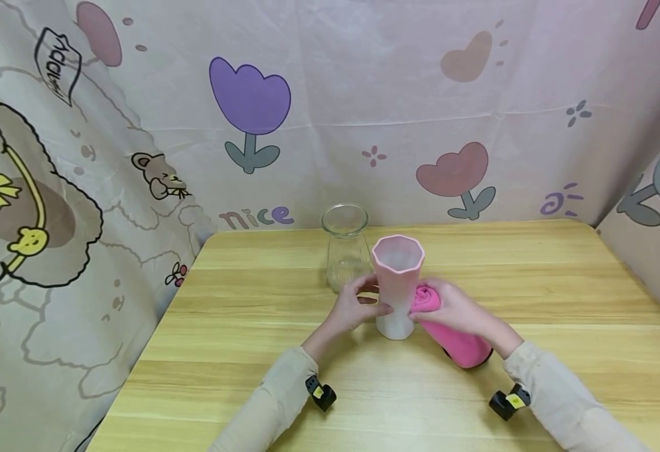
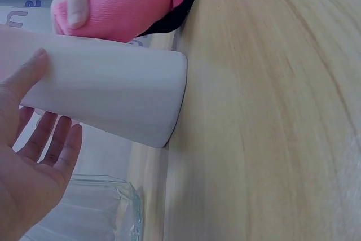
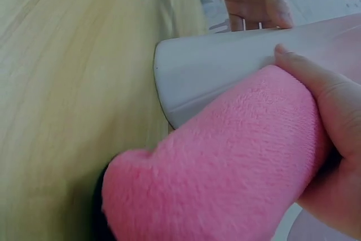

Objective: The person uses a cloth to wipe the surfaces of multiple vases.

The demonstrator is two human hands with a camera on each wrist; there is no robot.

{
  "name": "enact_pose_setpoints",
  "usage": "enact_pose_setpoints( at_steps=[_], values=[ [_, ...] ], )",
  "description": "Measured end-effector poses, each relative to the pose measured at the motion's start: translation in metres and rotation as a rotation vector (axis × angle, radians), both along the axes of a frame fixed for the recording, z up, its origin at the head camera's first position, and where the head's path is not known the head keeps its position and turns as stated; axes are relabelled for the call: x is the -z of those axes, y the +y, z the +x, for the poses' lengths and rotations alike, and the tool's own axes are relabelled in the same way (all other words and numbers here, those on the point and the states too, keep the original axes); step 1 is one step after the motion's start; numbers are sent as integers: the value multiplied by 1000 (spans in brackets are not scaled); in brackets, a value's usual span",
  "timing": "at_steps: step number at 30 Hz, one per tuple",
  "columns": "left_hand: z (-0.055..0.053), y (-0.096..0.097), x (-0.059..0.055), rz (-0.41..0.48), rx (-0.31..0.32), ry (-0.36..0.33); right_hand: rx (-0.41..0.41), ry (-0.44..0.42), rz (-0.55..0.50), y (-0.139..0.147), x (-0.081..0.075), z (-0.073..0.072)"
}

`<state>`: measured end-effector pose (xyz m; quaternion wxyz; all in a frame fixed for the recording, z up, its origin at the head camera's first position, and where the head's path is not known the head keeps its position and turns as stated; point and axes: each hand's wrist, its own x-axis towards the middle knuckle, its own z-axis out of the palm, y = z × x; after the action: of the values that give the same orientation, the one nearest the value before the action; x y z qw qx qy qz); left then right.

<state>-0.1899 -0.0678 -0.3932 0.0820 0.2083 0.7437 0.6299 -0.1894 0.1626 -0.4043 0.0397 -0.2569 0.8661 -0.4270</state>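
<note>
A pink-to-white faceted vase (image 1: 399,285) stands upright on the wooden table, its open mouth facing up. My left hand (image 1: 354,307) holds its left side, thumb on the near face and fingers toward the back. On the other side, my right hand (image 1: 457,307) grips the upper end of a rolled pink plush cloth (image 3: 220,150). The right thumb reaches past the cloth to the vase wall. The roll slants against the vase, its black-edged lower end low over the table. Close behind my left hand is a clear glass vase (image 1: 345,245) with a flared rim.
The light wooden table (image 1: 223,376) runs back to a hanging printed cloth (image 1: 330,157) with flowers and hearts. Another printed cloth (image 1: 98,326) hangs along the left edge. Small black cameras (image 1: 321,394) are strapped at both wrists.
</note>
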Motion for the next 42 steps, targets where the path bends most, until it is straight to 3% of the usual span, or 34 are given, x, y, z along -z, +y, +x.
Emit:
enact_pose_setpoints(
  at_steps=[5, 8, 14, 20, 29, 35, 42],
  values=[
    [0, 0, 1, 7, 2, -5, -4, 22, 83, 0, 3, 2],
    [0, 0, 1, 5, -3, -6, -3, 26, 76, 0, 5, 2],
    [0, 0, 0, -7, -5, -5, 7, -6, -3, 1, 5, 2],
    [0, 0, 0, -3, -7, 6, 58, -30, -120, 0, -4, 5],
    [0, 0, 2, -6, -4, 15, 186, 67, -195, -3, -17, 11],
    [0, -1, 2, -9, -11, 11, 267, 150, -248, -5, -35, 14],
    [0, 0, 0, -4, -6, 3, 281, 243, -370, -5, -56, 15]
  ],
)
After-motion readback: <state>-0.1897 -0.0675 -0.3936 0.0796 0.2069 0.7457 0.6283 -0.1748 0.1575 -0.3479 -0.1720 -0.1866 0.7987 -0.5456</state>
